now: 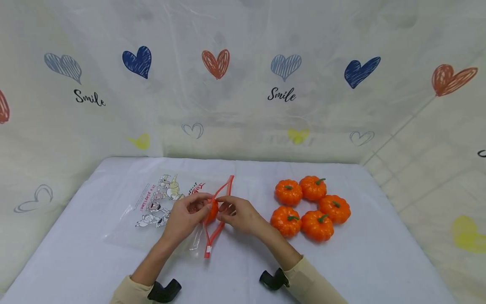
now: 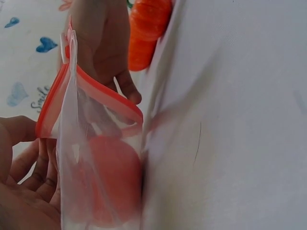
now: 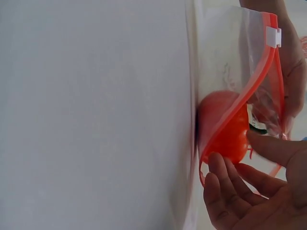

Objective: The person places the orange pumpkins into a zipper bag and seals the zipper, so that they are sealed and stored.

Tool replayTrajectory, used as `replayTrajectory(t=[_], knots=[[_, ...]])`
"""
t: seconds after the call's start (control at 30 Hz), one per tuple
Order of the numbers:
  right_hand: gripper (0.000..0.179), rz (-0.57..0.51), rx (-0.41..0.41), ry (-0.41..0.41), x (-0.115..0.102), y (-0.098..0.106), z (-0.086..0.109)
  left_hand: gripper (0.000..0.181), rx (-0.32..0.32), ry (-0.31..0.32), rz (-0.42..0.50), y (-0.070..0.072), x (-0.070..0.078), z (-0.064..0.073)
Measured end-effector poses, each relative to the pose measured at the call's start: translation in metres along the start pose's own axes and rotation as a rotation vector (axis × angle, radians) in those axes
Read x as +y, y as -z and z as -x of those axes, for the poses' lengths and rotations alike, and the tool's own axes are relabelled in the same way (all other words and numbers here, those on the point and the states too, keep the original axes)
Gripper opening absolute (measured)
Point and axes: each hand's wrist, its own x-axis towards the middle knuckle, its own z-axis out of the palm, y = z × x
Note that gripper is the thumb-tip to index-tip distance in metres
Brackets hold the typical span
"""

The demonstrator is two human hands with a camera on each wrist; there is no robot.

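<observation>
A clear zip bag (image 1: 127, 217) with a red slider strip and printed cartoon figures lies on the table, its mouth spread toward the right. Just inside that mouth sits a small orange pumpkin (image 3: 225, 127), seen through the plastic in the left wrist view too. My left hand (image 1: 186, 213) pinches the bag's red edge, thumb on one side and fingers on the other. At the opening, my right hand (image 1: 239, 214) has loosely bent fingers against the pumpkin's outer side, without a firm grip. A white slider (image 3: 273, 37) sits near one end of the strip.
Several orange pumpkins (image 1: 317, 226) with green stems stand grouped on the white-covered table (image 1: 243, 278), right of my right hand. A pale curtain (image 1: 243, 105) with hearts and lettering hangs behind the table.
</observation>
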Motion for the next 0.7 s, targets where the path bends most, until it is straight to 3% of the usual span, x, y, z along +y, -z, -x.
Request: replayTrajectory(t=[0.53,0.7], knots=[[0.048,0.002,0.085,0.024,-0.007,0.026,0.017,0.024,0.011,0.003,0.004,0.002,-0.001,-0.001],[0.043,0.017,0.128,-0.01,-0.006,0.034,0.026,0.024,0.006,0.018,0.008,0.001,-0.002,-0.001]])
